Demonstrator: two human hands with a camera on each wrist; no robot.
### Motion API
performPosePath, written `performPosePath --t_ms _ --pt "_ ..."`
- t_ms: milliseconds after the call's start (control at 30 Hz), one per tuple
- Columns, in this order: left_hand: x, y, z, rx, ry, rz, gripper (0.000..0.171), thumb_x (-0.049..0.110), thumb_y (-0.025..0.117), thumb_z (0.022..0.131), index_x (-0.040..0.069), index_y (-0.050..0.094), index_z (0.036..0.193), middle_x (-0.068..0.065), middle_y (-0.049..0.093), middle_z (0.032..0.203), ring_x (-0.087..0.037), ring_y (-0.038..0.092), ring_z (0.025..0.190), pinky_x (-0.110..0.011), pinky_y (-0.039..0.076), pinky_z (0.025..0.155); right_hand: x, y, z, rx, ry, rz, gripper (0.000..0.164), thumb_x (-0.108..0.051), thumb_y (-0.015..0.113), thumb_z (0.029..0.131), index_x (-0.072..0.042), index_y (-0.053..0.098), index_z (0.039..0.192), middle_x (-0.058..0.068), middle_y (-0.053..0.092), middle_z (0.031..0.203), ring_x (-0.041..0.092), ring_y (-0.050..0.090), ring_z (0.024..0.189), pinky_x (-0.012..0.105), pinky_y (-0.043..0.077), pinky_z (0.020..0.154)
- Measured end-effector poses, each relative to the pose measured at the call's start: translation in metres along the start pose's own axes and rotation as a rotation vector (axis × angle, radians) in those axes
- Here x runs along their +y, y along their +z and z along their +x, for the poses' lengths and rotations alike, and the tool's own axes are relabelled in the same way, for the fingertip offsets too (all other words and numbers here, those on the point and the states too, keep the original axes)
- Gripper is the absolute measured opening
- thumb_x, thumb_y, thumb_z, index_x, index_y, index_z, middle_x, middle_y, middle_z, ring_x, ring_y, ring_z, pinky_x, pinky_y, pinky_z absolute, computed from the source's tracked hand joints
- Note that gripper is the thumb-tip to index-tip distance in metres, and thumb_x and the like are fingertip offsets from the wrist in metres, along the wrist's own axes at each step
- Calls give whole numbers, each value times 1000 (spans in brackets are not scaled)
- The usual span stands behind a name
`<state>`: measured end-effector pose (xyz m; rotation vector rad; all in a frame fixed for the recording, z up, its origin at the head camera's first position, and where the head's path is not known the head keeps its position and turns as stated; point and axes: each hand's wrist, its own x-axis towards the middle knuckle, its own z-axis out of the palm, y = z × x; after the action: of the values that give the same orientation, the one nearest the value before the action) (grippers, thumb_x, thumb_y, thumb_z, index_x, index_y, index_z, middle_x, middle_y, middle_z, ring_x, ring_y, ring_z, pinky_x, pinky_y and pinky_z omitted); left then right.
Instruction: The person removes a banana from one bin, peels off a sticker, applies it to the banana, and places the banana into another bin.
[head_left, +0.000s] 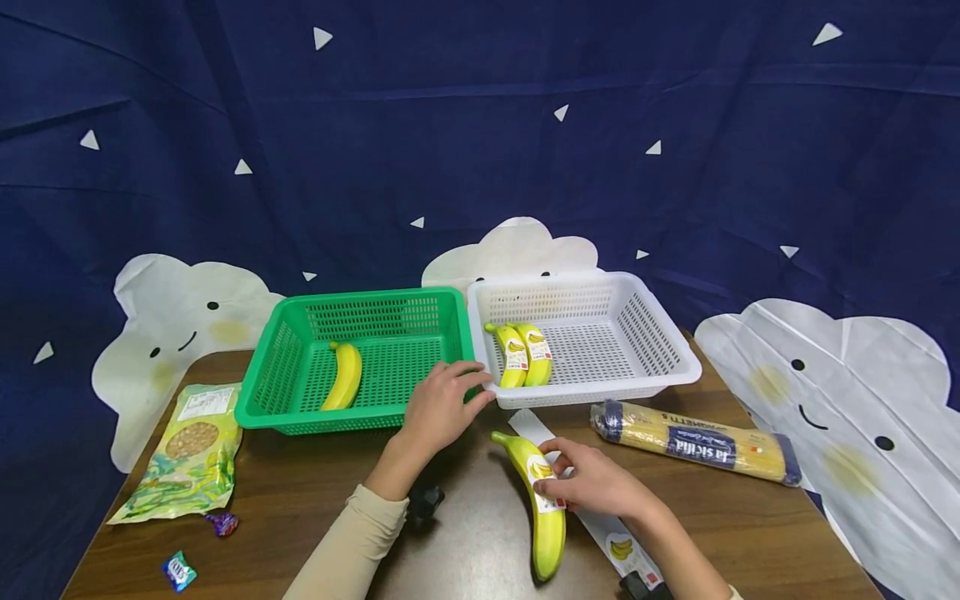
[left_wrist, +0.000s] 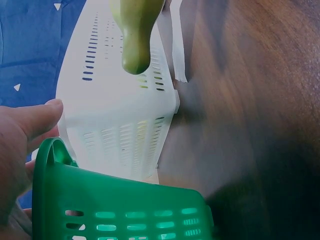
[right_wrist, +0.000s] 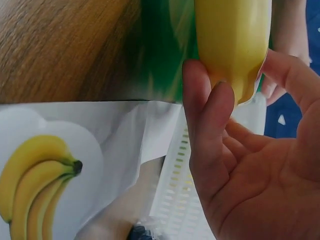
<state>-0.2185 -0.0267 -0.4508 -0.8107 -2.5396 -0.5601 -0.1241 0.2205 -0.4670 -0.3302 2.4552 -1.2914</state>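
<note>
My right hand pinches a banana by its side, with thumb and fingers over the white sticker on its peel. The banana's stem points toward the baskets. Under that hand lies a white paper strip bearing a banana-printed label. At the meeting corner of the green basket and the white basket, my left hand has its fingers loosely extended over the rims. One banana without a sticker lies in the green basket; two labelled bananas lie in the white one.
A spaghetti pack lies to the right, in front of the white basket. On the left are a green-yellow food bag, a purple wrapped candy and a blue candy packet. A dark blue cloth hangs behind the table.
</note>
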Motion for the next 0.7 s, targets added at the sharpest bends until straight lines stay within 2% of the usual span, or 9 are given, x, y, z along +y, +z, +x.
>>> performPosePath --t_ms 267,400,700 --pt "5 1 1 -16 -17 0 28 40 70 88 27 73 112 7 63 121 -19 56 97 -34 51 68 2 -3 -4 -19 10 27 61 -33 76 82 -4 50 130 7 61 82 20 61 58 35 52 51" --pt "6 3 3 -22 3 -8 29 41 67 89 26 73 113 6 62 121 -19 56 98 -34 52 68 2 -5 -7 -4 28 35 61 -31 76 82 -4 50 130 9 59 83 21 61 58 35 52 51" --pt "2 0 1 -19 -11 13 30 43 67 89 26 73 114 6 62 122 -19 56 97 -33 52 69 1 -6 -4 -12 2 46 59 -29 76 82 -5 51 129 8 60 82 21 62 60 36 53 51"
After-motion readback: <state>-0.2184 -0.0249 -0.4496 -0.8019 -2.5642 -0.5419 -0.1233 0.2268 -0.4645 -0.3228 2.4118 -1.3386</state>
